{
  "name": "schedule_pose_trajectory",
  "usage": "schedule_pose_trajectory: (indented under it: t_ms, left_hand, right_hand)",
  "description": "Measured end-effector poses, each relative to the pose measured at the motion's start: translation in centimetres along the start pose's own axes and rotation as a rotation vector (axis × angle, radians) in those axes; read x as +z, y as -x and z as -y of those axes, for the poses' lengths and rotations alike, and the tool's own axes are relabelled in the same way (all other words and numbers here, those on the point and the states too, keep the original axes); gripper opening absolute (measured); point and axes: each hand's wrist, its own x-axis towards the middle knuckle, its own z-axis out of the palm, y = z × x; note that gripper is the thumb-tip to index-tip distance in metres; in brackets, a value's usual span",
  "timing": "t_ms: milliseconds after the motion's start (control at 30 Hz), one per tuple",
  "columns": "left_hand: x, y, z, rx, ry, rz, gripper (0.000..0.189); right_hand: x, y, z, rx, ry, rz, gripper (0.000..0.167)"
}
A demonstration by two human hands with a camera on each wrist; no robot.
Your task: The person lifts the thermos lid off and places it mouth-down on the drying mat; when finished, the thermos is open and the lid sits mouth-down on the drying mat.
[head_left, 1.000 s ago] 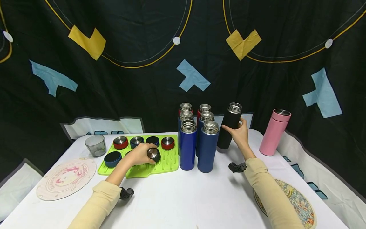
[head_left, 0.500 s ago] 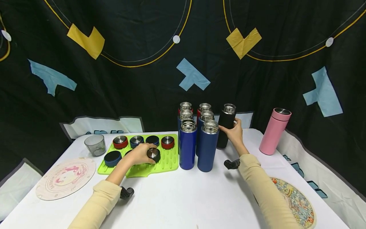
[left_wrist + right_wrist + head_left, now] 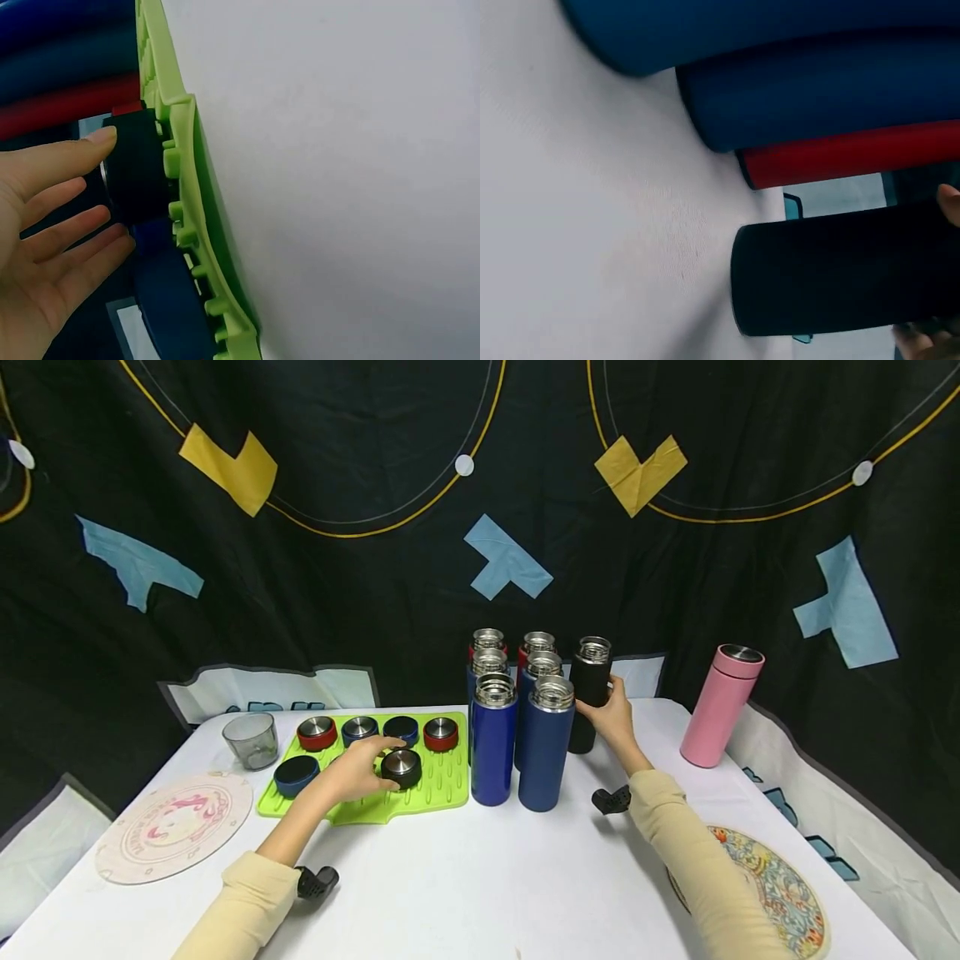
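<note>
On the green drying mat [image 3: 442,789] sits a black bottle lid [image 3: 401,768] with a silver top. My left hand [image 3: 358,772] is just left of that lid, fingers spread and loose. In the left wrist view the thumb overlaps the black lid [image 3: 139,169]; whether it touches cannot be told, and the other fingers are apart from it. My right hand [image 3: 611,714] grips a black bottle [image 3: 591,681], lidless and upright, its base at the tabletop. In the right wrist view the black bottle [image 3: 840,274] shows thumb and fingertips on opposite sides.
Left of the black bottle stand several lidless bottles, among them a bright blue one [image 3: 492,752] and a navy one [image 3: 546,756]. More lids, including a red one [image 3: 440,734], lie on the mat. A pink bottle [image 3: 720,710], glass cup [image 3: 252,742] and round mats surround them.
The black bottle, tilted at first, has moved left and down and now stands upright. My left hand has loosened from the black lid and drawn slightly left.
</note>
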Motion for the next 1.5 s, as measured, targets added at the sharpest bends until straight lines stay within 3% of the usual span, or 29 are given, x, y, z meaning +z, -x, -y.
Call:
schedule_pose_trajectory:
  t_ms: [167,300,467,833,1067,1300,1500]
  left_hand:
    - [-0.6,1.8,-0.3,0.023,0.02,-0.027,0.063]
    - [-1.1,3.2,-0.6,0.03,0.021,-0.017,0.062]
    - [-1.4,5.1,-0.8,0.054,0.009,-0.015,0.062]
    - [-2.1,7.9,0.0,0.08,-0.022,-0.016,0.061]
    - [-2.7,8.9,0.6,0.027,-0.006,0.029,0.058]
    - [-2.6,9.5,1.1,-0.046,-0.003,0.123,0.06]
    - [-2.6,9.6,1.2,-0.047,0.007,0.154,0.061]
  right_hand:
    - [-1.2,0.6,0.3,-0.005,-0.021,0.069,0.085]
    - [-2.5,1.5,1.1,-0.042,-0.044,0.072,0.081]
    - [-4.1,2.6,1.7,-0.088,0.016,0.086,0.076]
    - [-8.4,4.9,2.8,-0.188,0.031,0.102,0.07]
    - [-11.6,6.5,3.1,-0.22,0.068,0.029,0.065]
    - [-14.5,7.9,2.8,-0.137,0.115,-0.068,0.066]
    - [-16.0,8.2,2.2,-0.052,0.077,-0.215,0.066]
